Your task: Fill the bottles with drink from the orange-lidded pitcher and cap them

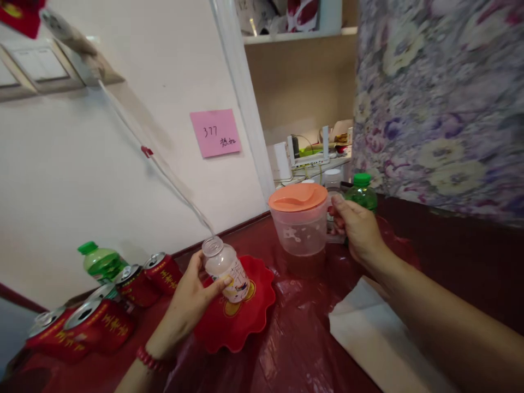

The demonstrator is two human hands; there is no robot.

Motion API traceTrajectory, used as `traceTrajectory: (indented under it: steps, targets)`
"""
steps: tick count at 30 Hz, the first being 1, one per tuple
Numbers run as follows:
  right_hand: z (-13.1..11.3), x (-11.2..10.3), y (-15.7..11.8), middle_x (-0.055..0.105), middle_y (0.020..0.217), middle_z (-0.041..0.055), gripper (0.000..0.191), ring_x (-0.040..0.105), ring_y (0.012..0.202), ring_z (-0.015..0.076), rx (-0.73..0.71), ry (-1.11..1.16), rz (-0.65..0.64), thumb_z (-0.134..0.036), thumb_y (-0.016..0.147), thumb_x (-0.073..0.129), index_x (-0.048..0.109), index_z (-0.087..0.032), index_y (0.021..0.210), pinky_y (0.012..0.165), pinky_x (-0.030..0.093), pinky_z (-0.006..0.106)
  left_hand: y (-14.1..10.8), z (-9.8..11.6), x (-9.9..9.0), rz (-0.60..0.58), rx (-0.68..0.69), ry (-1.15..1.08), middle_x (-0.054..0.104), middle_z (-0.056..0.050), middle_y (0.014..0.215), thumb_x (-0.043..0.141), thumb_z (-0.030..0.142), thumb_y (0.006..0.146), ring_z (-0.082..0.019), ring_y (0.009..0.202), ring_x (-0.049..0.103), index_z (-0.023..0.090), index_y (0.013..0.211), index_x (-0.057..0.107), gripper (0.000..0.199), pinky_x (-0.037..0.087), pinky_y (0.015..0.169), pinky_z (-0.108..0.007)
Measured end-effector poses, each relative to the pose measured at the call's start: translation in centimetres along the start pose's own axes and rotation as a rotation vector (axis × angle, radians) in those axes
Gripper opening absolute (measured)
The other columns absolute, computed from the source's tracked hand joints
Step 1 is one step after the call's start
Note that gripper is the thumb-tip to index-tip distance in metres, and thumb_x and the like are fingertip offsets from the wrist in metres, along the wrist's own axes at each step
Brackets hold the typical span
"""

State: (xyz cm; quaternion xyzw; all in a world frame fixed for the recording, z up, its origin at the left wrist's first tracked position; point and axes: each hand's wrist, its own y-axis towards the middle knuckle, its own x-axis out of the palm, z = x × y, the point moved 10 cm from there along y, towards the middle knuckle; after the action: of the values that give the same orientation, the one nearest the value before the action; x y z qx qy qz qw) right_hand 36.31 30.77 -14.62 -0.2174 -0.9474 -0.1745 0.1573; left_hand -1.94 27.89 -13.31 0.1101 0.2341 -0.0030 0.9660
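My left hand is wrapped round a small clear bottle with a printed label and no cap on its mouth. The bottle leans slightly over a red scalloped plate; whether its base touches the plate I cannot tell. To the right, my right hand grips the handle of a clear plastic pitcher topped by an orange lid. The pitcher is upright, a little right of the bottle. Whether there is liquid inside it is hard to make out.
Several red drink cans and a green-capped bottle stand at the left by the wall. Behind my right hand is another green-capped bottle. White paper lies under my right forearm on the dark red table cover.
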Motion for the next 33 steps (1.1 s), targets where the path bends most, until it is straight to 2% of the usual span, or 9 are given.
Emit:
traceTrajectory:
  steps: [5, 14, 19, 24, 28, 33]
  targets:
    - [0.0, 0.6, -0.1, 0.035, 0.044, -0.0108, 0.057, 0.028, 0.040, 0.0051, 0.020, 0.111, -0.026, -0.067, 0.063, 0.081, 0.049, -0.021, 0.059, 0.038, 0.022, 0.020, 0.0, -0.6, 0.1, 0.003, -0.002, 0.008, 0.053, -0.016, 0.148, 0.077, 0.042, 0.074, -0.031, 0.134, 0.054, 0.021, 0.135, 0.039, 0.074, 0.042, 0.114, -0.048]
    - [0.7, 0.4, -0.5, 0.035, 0.046, -0.0106, 0.058, 0.028, 0.040, 0.0049, 0.020, 0.156, 0.015, -0.067, 0.064, 0.081, 0.047, -0.021, 0.058, 0.039, 0.022, 0.021, 0.0, -1.0, 0.1, 0.019, 0.006, -0.015, 0.052, -0.019, 0.147, 0.075, 0.038, 0.074, -0.032, 0.134, 0.054, 0.020, 0.136, 0.036, 0.075, 0.042, 0.114, -0.048]
    - [0.5, 0.6, -0.7, 0.031, 0.047, -0.0121, 0.060, 0.025, 0.039, 0.0040, 0.013, 0.165, 0.031, -0.067, 0.062, 0.082, 0.043, -0.021, 0.058, 0.039, 0.019, 0.020, -0.3, -0.5, -0.1, 0.031, 0.044, -0.034, 0.059, -0.017, 0.140, 0.075, 0.034, 0.073, -0.031, 0.127, 0.060, 0.020, 0.133, 0.040, 0.071, 0.044, 0.111, -0.046]
    - [0.0, 0.7, -0.7, 0.030, 0.047, -0.0123, 0.060, 0.025, 0.040, 0.0037, -0.007, 0.147, 0.042, -0.066, 0.061, 0.083, 0.044, -0.020, 0.058, 0.039, 0.019, 0.019, -0.3, -0.7, -0.2, 0.047, 0.049, -0.061, 0.059, -0.018, 0.140, 0.074, 0.035, 0.070, -0.034, 0.128, 0.057, 0.019, 0.133, 0.039, 0.074, 0.038, 0.113, -0.050]
    - [-0.6, 1.5, -0.7, 0.030, 0.048, -0.0123, 0.058, 0.024, 0.040, 0.0037, 0.002, 0.134, 0.018, -0.065, 0.064, 0.083, 0.046, -0.020, 0.062, 0.039, 0.018, 0.018, -0.2, -1.1, 0.1, 0.019, 0.089, -0.077, 0.057, -0.018, 0.141, 0.071, 0.031, 0.071, -0.033, 0.129, 0.054, 0.019, 0.133, 0.038, 0.071, 0.035, 0.113, -0.048]
    - [-3.3, 3.1, -1.0, 0.032, 0.046, -0.0120, 0.060, 0.025, 0.040, 0.0038, -0.006, 0.119, -0.013, -0.065, 0.060, 0.085, 0.045, -0.020, 0.059, 0.038, 0.019, 0.018, -0.5, -1.1, 0.1, 0.021, 0.086, -0.121, 0.058, -0.016, 0.139, 0.070, 0.027, 0.070, -0.031, 0.126, 0.055, 0.019, 0.132, 0.037, 0.071, 0.036, 0.111, -0.043]
